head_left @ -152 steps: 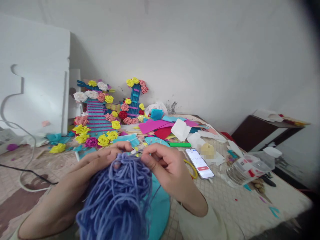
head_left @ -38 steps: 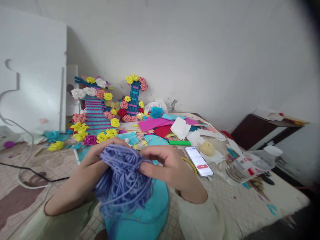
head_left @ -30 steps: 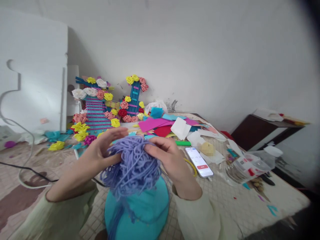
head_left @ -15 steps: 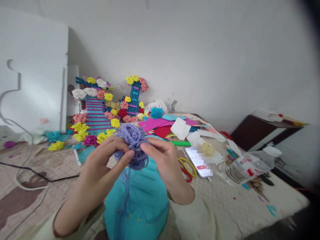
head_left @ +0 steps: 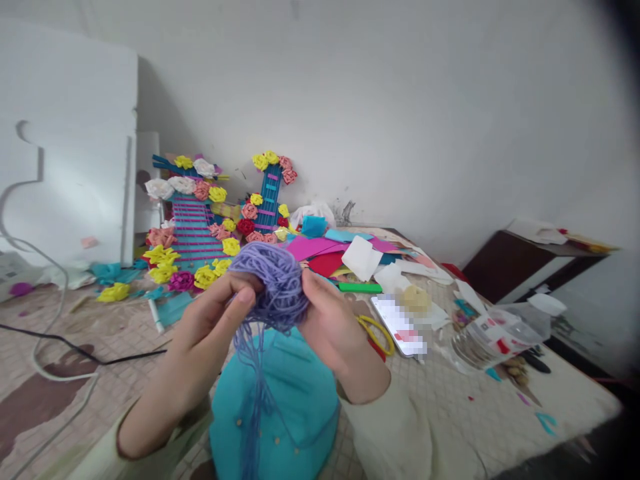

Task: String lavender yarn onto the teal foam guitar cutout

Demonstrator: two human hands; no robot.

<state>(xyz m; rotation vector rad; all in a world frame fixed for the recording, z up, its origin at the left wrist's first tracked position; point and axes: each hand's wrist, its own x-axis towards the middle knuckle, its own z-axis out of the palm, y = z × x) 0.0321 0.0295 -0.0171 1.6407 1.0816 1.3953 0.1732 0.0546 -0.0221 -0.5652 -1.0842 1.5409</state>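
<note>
A tangled ball of purple yarn (head_left: 277, 287) is held up between both of my hands. My left hand (head_left: 210, 313) grips its left side, thumb bent against the strands. On the right side, my right hand (head_left: 333, 320) closes round the ball with its fingers partly hidden behind it. Loose purple strands (head_left: 257, 387) hang from the ball and trail down over a turquoise oval board (head_left: 300, 400) with several small pale dots on it. That board lies just below my hands.
Flower-trimmed panels (head_left: 193, 227) stand against the wall behind. Coloured paper sheets (head_left: 325, 260), a green strip (head_left: 360, 287), scissors with yellow handles (head_left: 377, 333), a phone (head_left: 395, 323) and a clear plastic bottle (head_left: 495, 337) lie to the right. A black cable (head_left: 125, 359) crosses the left.
The yarn ball has turned and shifted slightly right, looking fuller. My right hand has moved from pinching its front to cupping its right side. More loose strands hang beneath it.
</note>
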